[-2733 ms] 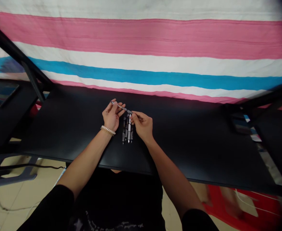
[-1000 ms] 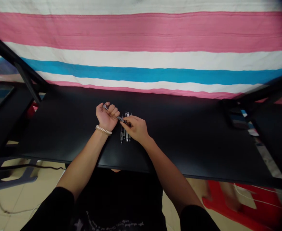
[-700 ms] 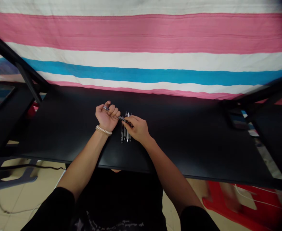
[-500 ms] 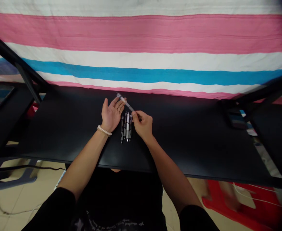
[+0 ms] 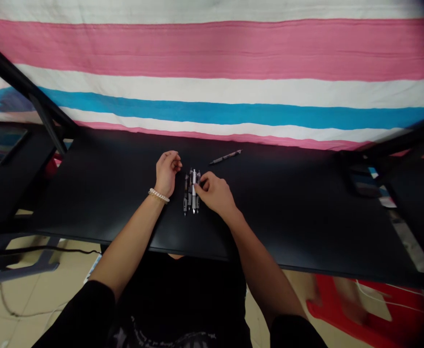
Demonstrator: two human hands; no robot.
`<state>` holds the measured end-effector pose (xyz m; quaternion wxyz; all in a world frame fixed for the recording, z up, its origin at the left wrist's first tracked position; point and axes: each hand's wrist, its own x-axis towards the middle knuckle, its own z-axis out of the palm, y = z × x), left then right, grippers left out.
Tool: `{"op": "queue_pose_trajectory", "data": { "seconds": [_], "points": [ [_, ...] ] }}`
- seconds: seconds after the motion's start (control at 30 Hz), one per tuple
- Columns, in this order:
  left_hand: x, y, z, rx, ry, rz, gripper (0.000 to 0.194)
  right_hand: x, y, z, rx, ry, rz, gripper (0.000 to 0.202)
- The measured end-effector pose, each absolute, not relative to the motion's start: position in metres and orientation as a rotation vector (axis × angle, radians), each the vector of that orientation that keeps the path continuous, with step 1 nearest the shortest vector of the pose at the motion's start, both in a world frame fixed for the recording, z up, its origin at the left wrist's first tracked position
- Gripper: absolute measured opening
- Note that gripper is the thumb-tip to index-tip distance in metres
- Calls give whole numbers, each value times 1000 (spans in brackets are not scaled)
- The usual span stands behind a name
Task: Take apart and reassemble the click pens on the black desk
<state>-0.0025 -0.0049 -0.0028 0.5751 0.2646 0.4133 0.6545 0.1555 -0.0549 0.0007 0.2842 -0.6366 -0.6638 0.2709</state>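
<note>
Several pens lie side by side on the black table [image 5: 288, 208], pointing toward me; one is a white pen [image 5: 193, 186] among darker ones. Another grey pen [image 5: 226, 156] rests alone and slanted, farther back to the right. My right hand [image 5: 217, 193] is at the right side of the row, thumb and fingers apart, touching or just over the rightmost pens. Left of the row, my left hand [image 5: 167, 169] is raised with its fingers curled in; no object shows in it. A white coiled band [image 5: 159, 195] circles the left wrist.
A pink, white and blue striped cloth [image 5: 212, 50] hangs behind the table. Black metal bars stand at both sides. A dark flat device [image 5: 2, 145] lies at the far left. Below the table's right edge is a red stool [image 5: 335, 302].
The grey pen has left my right hand and now lies on the table. My right hand has moved down to the row. The fingers of my left hand have curled in.
</note>
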Motion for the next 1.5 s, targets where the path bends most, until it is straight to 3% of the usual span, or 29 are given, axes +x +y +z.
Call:
{"op": "queue_pose_trajectory", "data": {
  "seconds": [0.2,0.37,0.53,0.63,0.77,0.97,1.03,1.23,1.37,1.5],
  "points": [
    [-3,-4,-5,582,967,1543,12,165,-55,6,-1542,-2069,783,15],
    [-2,-6,-6,689,996,1519,13,166,-55,5,-1471,-2121,787,4],
    [0,-7,-8,840,1088,1503,10,164,-53,2,-1404,-1865,829,8],
    [2,-11,-5,931,1039,1484,7,158,-53,1,-1226,-1587,1039,3],
    [4,-18,2,975,836,1252,36,147,-54,1,-1003,-1352,1271,18],
    [-3,-13,4,699,803,1506,19,141,-53,-5,-1049,-1250,1526,46],
    [-6,-11,4,636,821,1528,17,141,-53,-8,-1082,-1310,1472,46],
    [-4,-10,-1,541,915,1555,16,142,-55,-10,-1237,-1533,802,24],
    [-2,-9,-3,503,930,1581,23,139,-53,-10,-1194,-1396,940,24],
    [-2,-9,-4,504,937,1584,24,137,-50,-13,-1162,-1353,908,12]
  ]
}}
